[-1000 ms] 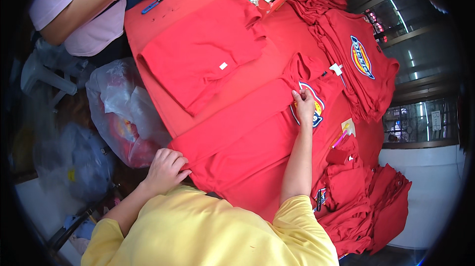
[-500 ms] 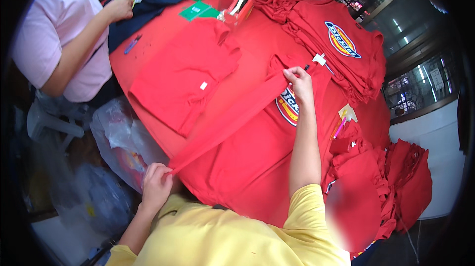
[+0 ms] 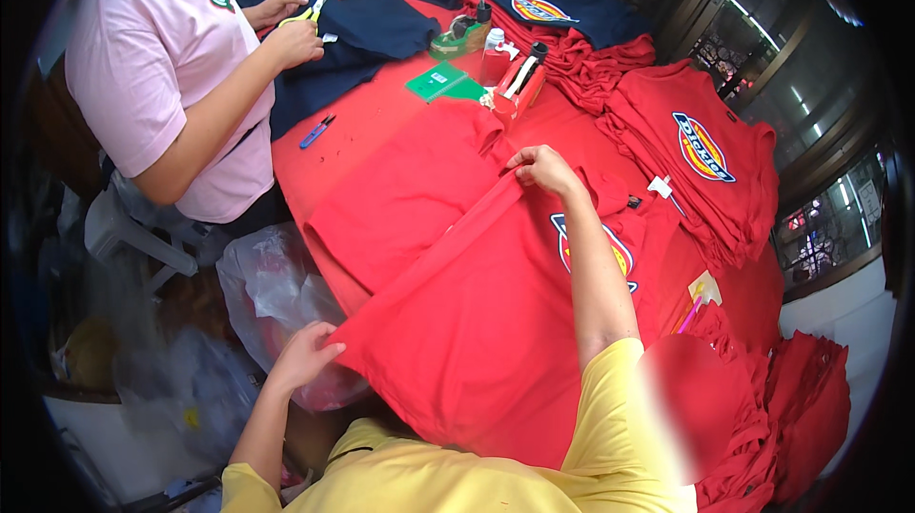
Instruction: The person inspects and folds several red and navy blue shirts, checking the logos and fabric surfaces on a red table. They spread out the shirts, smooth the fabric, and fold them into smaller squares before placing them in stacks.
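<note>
A red T-shirt (image 3: 477,322) with a printed chest logo lies across the table in front of me. My right hand (image 3: 545,170) pinches the folded edge of this shirt near its shoulder side. At the near left corner of the shirt is my left hand (image 3: 307,353), thumb and fingers apart beside the hem. Between the two hands the shirt's edge runs in a straight diagonal. Another red garment (image 3: 391,203) lies flat under and beyond that edge.
Across the left corner, a person in pink holds yellow-handled scissors (image 3: 310,14) over navy cloth (image 3: 372,27). Thread snips (image 3: 317,132), a green tape dispenser (image 3: 462,36) and a green card (image 3: 437,81) lie on the table. Folded red shirts (image 3: 686,146) are stacked right; plastic bags (image 3: 276,275) stand left.
The lifted shirt strip has come down onto the shirt. My right hand has moved left relative to the logo, and my left fingers have loosened. The whole view has shifted.
</note>
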A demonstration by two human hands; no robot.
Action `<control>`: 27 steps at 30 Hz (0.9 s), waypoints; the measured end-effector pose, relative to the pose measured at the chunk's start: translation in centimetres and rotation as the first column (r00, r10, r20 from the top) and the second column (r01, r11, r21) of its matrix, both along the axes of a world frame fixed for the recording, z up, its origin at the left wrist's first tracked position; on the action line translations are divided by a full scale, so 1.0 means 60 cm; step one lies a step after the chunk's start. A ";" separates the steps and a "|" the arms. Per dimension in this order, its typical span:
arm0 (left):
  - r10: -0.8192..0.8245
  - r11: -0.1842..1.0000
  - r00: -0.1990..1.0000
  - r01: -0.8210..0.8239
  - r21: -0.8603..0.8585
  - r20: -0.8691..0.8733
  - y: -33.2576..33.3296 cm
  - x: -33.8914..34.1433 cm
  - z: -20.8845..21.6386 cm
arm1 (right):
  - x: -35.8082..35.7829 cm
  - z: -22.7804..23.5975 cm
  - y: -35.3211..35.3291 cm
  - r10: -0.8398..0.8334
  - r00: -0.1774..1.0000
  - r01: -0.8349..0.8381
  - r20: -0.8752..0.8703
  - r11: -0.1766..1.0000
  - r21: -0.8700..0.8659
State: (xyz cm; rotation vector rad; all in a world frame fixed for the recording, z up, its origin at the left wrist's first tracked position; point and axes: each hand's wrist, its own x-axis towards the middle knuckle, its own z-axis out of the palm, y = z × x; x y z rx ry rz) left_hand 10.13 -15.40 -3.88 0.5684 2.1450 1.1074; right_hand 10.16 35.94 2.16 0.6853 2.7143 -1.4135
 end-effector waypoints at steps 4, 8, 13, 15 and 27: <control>0.043 0.999 0.996 -0.043 -0.001 -0.081 0.031 0.010 0.026 | 0.021 -0.015 -0.019 0.023 0.974 0.065 -0.227 0.925 0.374; 0.117 0.978 0.970 -0.075 0.196 -0.215 0.029 0.008 0.044 | 0.104 0.020 0.007 -0.065 0.881 0.274 -0.469 0.878 0.392; 0.389 0.822 0.687 0.043 0.568 -0.614 0.028 0.021 0.337 | 0.260 0.347 -0.094 -0.150 0.443 0.412 -0.884 0.910 0.052; 0.589 0.612 0.503 0.233 0.756 -0.632 0.007 0.023 0.421 | 0.308 0.409 -0.126 0.001 0.209 0.610 -0.978 0.782 0.131; 0.367 0.717 0.489 0.394 0.575 -0.792 -0.076 0.089 0.590 | 0.480 0.504 -0.165 -0.127 0.273 0.616 -0.954 0.784 0.072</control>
